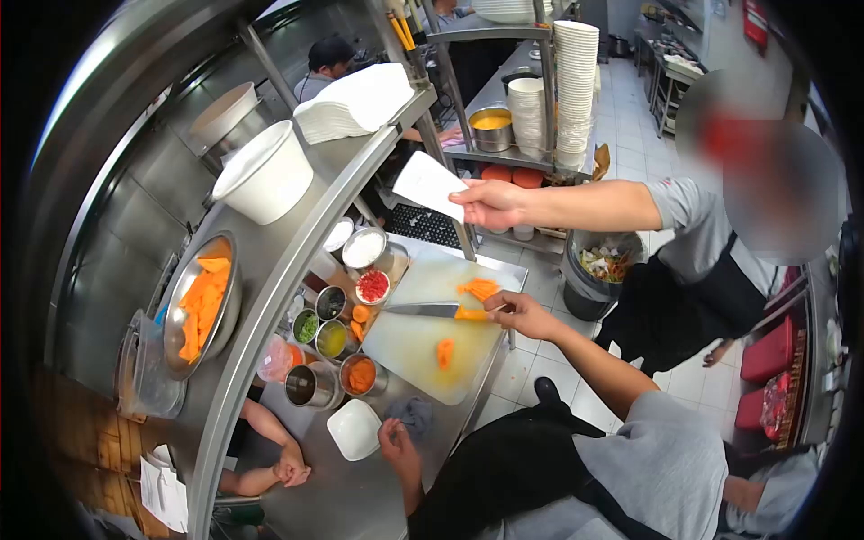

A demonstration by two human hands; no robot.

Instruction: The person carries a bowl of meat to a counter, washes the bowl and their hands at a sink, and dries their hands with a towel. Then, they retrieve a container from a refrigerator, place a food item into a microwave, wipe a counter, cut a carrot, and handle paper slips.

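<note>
My right hand (524, 315) is at the butt end of a knife (427, 310) with an orange handle. Its fingers are pinched together, and what is between them, if anything, is too small to make out. The knife lies across a white cutting board (405, 360), between a pile of orange strips (479, 288) and an orange piece (445, 353). Lower down, my left hand (400, 448) hangs over the steel counter with loosely bent fingers and nothing visible in it. Close by are a grey cloth (412, 417) and a square white bowl (354, 429).
A co-worker's hand (490, 203) holds a white sheet-like thing (430, 185) above the board. Metal containers (363, 374) of ingredients line the board's left side. The overhead shelf bears a bowl of orange pieces (203, 301). Another person's hands (290, 463) rest opposite.
</note>
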